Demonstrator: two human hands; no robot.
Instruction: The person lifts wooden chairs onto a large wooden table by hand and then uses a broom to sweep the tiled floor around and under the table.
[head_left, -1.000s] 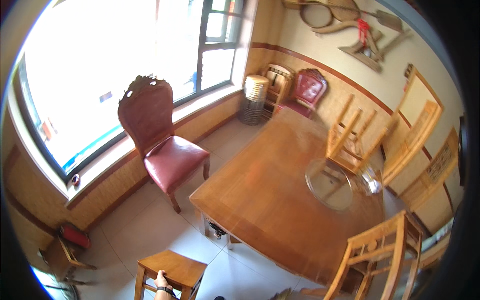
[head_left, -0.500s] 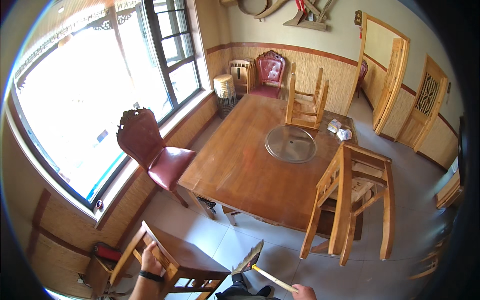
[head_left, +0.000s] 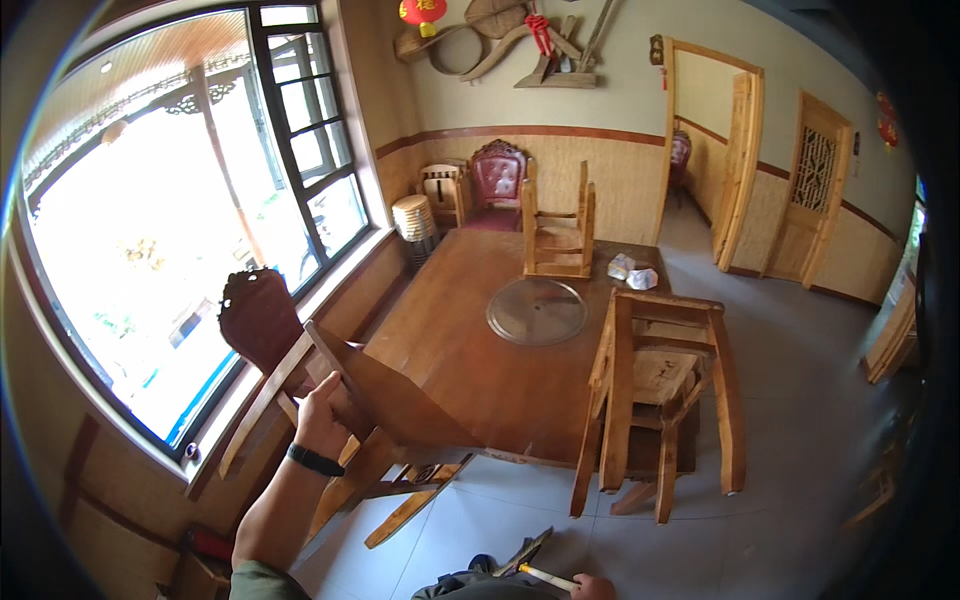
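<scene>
My left hand (head_left: 322,420), with a black band on its wrist, grips the back of a wooden chair (head_left: 405,400). The chair is tilted and off the floor, its dark seat overlapping the left near corner of the brown table (head_left: 450,330) in view. Whether the two touch I cannot tell. Low at the bottom edge, my right hand (head_left: 593,588) is closed round the pale handle of a broom (head_left: 546,576). The broom's bristles are down by my feet, partly cut off by my dark clothing.
Two wooden chairs rest upturned on the table, one near right (head_left: 665,380) and one at the far side (head_left: 558,245). A round metal disc (head_left: 538,312) and two small packets (head_left: 642,279) lie there too. A red padded chair (head_left: 258,320) stands by the window; a doorway (head_left: 690,150) opens far right.
My left hand has raised the wooden chair from beside the table up to the tabletop's height. The broom and my right hand sit lower in the picture, and the view has tilted up.
</scene>
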